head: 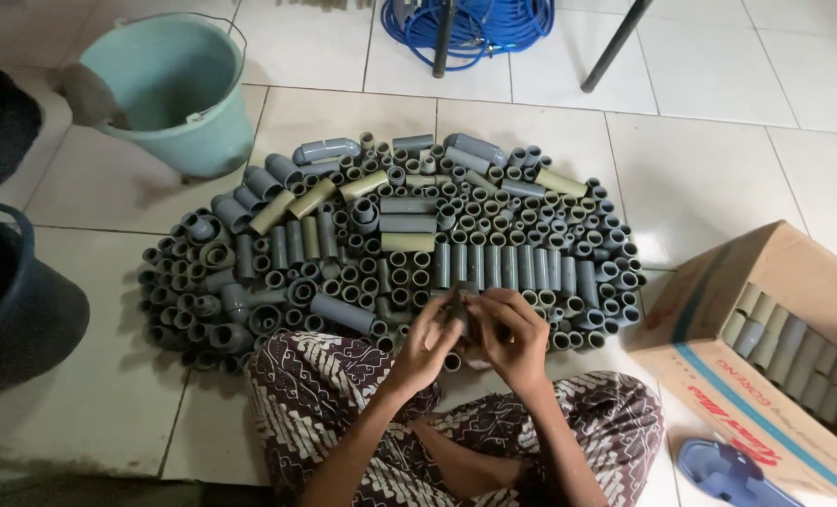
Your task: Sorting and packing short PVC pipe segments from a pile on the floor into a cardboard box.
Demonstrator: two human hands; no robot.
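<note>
small grey pipe fitting (460,314): short, dark, tubular, partly hidden by fingers | left hand (425,345) and right hand (515,336): each grip grasping the fitting between them, above lap | grey pipe pieces (390,244): packed on tiled floor (700,169) just ahead | cardboard box (766,357): at right

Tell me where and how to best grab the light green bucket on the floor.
Probably by the wire handle. The light green bucket stands upright with its mouth open upward, and the handle lies along its rim at the far right. Come from above, hook the fingers under the wire and lift; the smooth, tapering wall offers poorer grip.
</note>
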